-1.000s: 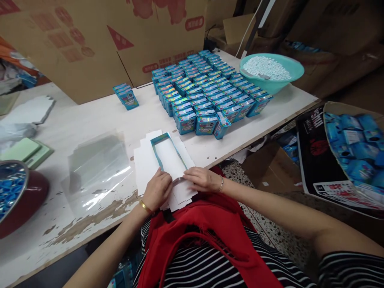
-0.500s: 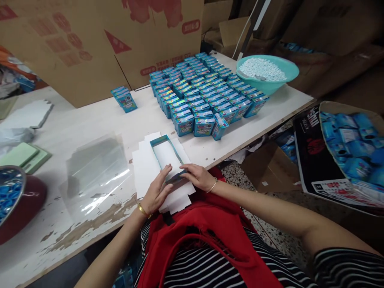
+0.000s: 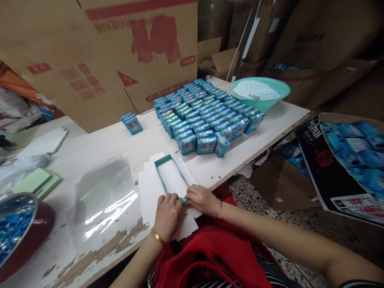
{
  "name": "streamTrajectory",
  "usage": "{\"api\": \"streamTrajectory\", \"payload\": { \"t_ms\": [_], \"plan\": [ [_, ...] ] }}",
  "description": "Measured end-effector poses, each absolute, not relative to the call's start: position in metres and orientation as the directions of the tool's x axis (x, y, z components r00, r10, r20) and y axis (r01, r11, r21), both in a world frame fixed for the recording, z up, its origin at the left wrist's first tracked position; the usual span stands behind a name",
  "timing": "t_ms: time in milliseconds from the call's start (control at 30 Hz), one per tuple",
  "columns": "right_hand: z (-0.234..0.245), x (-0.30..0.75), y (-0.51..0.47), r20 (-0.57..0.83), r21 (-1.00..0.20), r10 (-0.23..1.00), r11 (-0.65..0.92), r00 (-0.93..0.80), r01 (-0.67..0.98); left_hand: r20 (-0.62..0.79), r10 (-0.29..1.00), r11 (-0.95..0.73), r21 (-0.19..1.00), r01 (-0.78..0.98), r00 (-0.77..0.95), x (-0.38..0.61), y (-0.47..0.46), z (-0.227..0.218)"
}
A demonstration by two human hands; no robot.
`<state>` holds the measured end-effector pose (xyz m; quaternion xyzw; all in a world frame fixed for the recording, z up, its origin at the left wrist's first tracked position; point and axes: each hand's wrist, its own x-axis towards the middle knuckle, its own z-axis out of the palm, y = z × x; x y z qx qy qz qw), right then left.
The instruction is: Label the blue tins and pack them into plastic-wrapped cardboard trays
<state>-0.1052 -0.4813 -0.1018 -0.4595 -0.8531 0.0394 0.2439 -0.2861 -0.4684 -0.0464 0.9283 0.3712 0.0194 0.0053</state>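
Note:
A shallow cardboard box tray with thin blue walls and a white bottom lies on white die-cut card sheets at the table's front edge. My left hand has its fingers curled over the tray's near wall, at the left corner. At the near right corner, my right hand pinches the wall between thumb and fingers. Both hands hide most of that near end. Clear plastic sheets lie left of the card.
Rows of small blue packets stand behind the tray. A turquoise basin of white pieces sits back right, a dark red bowl of blue pieces front left. A large carton walls the back; another box stands right.
The view has tilted up, so everything sits lower. My left hand has gone from reaching with spread fingers to curling over the tray's near wall, beside my right hand.

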Motion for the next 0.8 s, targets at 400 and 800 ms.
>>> {"api": "streamTrajectory", "payload": {
  "t_ms": [400,800],
  "plan": [
    [-0.095,-0.11,-0.476,0.279,-0.59,0.861,0.503,-0.425,0.631,-0.574,0.539,-0.651,0.181,0.737,0.617,-0.255,-0.412,-0.012],
    [-0.086,-0.121,-0.459,-0.001,-0.77,0.999,0.028,-0.045,0.638,-0.302,0.613,-0.543,0.509,0.667,0.73,-0.283,-0.373,0.003]
  ]
}}
